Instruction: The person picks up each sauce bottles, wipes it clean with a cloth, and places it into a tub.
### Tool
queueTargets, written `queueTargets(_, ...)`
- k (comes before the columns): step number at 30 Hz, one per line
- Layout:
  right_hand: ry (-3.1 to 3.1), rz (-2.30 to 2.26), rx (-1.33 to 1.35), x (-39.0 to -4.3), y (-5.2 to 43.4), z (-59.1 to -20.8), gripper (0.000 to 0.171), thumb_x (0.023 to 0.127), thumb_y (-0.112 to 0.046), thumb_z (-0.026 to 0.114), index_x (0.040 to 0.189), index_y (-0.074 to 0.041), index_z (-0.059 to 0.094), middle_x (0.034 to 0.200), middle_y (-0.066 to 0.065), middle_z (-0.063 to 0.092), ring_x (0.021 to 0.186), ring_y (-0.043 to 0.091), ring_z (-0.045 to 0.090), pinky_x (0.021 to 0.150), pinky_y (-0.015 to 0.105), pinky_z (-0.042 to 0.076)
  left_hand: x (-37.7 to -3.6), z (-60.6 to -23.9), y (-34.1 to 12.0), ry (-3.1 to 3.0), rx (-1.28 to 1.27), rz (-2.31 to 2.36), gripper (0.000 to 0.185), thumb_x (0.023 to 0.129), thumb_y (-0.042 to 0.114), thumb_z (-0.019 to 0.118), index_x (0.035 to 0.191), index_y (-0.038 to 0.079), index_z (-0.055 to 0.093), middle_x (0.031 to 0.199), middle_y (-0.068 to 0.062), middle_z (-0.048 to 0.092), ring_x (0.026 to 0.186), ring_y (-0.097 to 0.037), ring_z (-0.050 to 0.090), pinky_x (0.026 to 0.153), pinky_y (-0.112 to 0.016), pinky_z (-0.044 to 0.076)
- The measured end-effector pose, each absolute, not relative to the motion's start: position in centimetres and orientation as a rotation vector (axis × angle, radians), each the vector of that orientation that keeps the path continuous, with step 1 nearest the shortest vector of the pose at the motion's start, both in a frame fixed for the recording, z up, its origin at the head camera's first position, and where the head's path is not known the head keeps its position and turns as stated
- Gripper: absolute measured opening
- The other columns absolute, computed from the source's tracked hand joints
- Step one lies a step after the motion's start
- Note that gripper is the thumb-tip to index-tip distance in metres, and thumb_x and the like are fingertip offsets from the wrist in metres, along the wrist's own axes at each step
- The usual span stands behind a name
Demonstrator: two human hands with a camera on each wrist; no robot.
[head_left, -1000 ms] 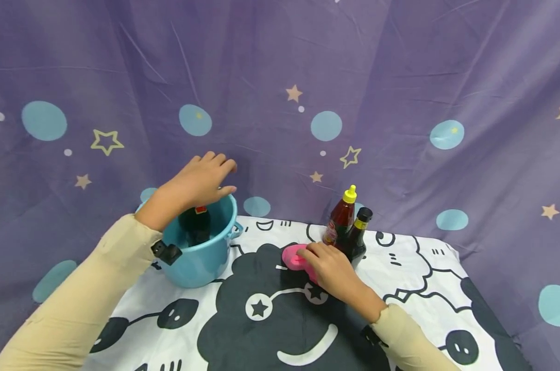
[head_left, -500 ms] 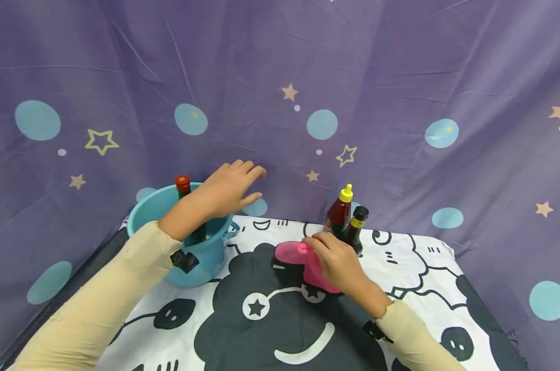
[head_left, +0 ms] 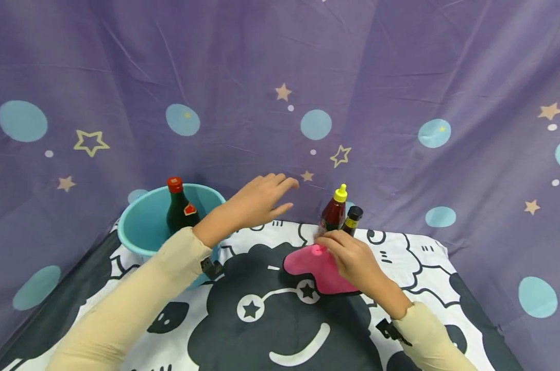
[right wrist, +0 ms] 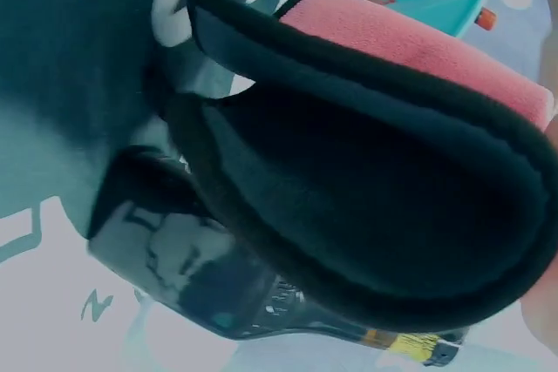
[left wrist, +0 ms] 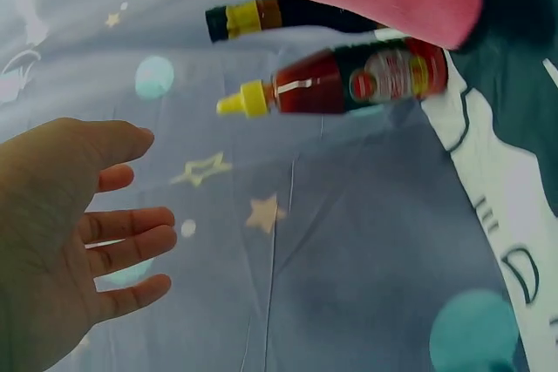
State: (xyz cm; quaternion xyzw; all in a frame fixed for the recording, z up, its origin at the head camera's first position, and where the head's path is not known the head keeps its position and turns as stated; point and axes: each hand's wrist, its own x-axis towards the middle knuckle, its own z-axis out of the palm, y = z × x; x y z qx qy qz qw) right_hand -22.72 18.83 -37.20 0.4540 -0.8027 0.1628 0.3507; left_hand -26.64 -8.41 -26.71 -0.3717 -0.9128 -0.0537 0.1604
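One purple curtain [head_left: 242,62], printed with stars and spots, is hanging behind a worktop [head_left: 242,345] that is bearing a sheep-print cloth. Near the curtain, on the left side, a light-blue bucket [head_left: 138,229] is standing upright. A pink mitt [head_left: 328,274] with a dark lining is occupying the right-centre, its lower part perhaps touching the cloth, though this is hard to tell. The right hand [head_left: 354,257] is grasping it near its far edge with curled fingers. The left hand [head_left: 258,200] is hovering between bucket and mitt, its fingers relaxed and free. A red-capped green bottle [head_left: 179,210] is tilting inside the bucket. Behind the mitt, a yellow-tipped sauce bottle [head_left: 333,212] is standing just beside a smaller, black-capped bottle [head_left: 351,220].
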Motion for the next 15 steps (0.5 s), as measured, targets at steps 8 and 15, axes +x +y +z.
queueTargets(8,-2.142,0.348,1.298,-22.9,19.1,-39.5,0.042,0.073,0.005,0.084,0.109,-0.012,0.073,0.103,0.005,0.07,0.09,0.018,0.069,0.079,0.034,0.062,-28.5,-27.9,-3.2,-2.449,-1.205,-0.066,0.04,0.102,0.033,0.062,0.137,0.014,0.055,0.129,-0.006,0.06,0.117,-0.024,0.059,0.089,-0.04,0.055)
queueTargets(15,-2.199,0.319,1.356,-22.3,19.2,-40.5,0.04,0.073,0.004,0.083,0.108,-0.012,0.073,0.102,0.004,0.07,0.091,0.017,0.069,0.08,0.033,0.061,-29.9,-28.8,0.5,-2.432,-1.32,0.037,0.051,0.104,0.036,0.057,0.15,0.015,0.047,0.144,-0.006,0.054,0.127,-0.024,0.053,0.1,-0.041,0.051)
